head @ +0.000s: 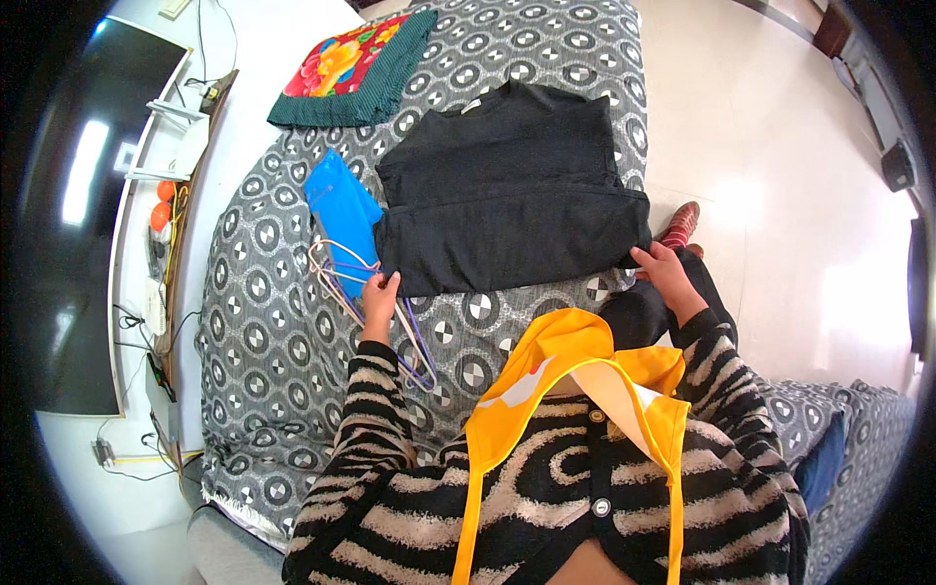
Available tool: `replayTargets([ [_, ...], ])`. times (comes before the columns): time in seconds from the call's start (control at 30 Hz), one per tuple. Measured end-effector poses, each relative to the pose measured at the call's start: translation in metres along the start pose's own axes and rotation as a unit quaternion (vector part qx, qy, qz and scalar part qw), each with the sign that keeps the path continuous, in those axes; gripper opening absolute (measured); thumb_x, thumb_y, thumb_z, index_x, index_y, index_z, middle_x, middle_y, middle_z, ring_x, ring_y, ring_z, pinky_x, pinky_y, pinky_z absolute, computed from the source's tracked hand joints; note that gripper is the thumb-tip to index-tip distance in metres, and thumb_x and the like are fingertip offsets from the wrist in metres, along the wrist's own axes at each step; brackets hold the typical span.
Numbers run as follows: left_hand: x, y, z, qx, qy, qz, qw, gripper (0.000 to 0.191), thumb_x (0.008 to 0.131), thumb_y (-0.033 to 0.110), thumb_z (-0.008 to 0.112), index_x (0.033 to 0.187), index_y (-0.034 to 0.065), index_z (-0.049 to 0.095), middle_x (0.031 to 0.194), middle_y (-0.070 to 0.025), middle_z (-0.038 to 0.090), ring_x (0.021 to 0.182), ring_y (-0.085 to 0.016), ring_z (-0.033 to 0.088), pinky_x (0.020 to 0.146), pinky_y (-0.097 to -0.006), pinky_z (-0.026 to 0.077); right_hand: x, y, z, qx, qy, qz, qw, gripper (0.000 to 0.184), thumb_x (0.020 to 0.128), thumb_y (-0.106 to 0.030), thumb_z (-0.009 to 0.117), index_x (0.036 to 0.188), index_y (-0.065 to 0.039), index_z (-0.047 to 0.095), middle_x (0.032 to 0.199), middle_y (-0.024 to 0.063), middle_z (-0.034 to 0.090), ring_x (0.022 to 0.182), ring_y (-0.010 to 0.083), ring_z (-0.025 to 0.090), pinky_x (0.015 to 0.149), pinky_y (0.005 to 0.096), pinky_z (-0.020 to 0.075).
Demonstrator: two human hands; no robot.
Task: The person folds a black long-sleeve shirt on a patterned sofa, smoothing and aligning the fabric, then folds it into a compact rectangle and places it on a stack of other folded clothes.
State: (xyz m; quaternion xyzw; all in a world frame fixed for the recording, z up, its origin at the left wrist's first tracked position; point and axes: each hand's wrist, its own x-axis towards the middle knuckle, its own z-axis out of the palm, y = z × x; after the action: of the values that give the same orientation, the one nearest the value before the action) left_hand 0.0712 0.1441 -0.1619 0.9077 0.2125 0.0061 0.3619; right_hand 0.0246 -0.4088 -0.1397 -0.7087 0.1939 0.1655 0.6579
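Observation:
A black top lies spread over a patterned grey cover, its neckline and small pale label at the far side. A fold line runs across its middle. My left hand pinches the near left corner of the top between thumb and fingers. At the near right corner, by the edge of the cover, my right hand grips the black cloth. Several plastic clothes hangers lie beside and partly under my left hand. A blue plastic bag is left of the top, its near end under the hangers.
A folded red floral cloth with a green border lies at the far left. A wall shelf holds a white router and cables below a dark television. Tiled floor runs along the right. A yellow apron hangs at my chest.

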Motion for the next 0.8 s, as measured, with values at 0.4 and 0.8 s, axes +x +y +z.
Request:
replayTargets([
  [0.4,-0.008,0.007,-0.015,-0.001,-0.001,-0.067,0.998,0.047,0.084,0.036,0.072,0.109,-0.0032,0.061,0.101,-0.0104,0.066,0.089,-0.024,0.060,0.074,-0.0407,0.046,-0.026,-0.016,-0.016,-0.102,0.039,-0.007,0.994,0.038,0.095,-0.035,0.059,0.086,0.001,0.060,0.075,0.0028,0.057,0.064,0.0109,0.054,0.057,0.0243,0.0470],
  [0.8,-0.082,0.002,-0.047,-0.333,-0.083,-0.178,0.922,0.040,0.093,0.036,0.061,0.115,0.0041,0.052,0.113,-0.0091,0.056,0.104,-0.027,0.053,0.092,-0.0504,0.039,-0.060,0.013,-0.046,-0.272,0.059,-0.076,0.958,0.041,0.093,-0.033,0.059,0.078,0.006,0.062,0.065,0.0131,0.062,0.057,0.0197,0.063,0.053,0.0289,0.0476],
])
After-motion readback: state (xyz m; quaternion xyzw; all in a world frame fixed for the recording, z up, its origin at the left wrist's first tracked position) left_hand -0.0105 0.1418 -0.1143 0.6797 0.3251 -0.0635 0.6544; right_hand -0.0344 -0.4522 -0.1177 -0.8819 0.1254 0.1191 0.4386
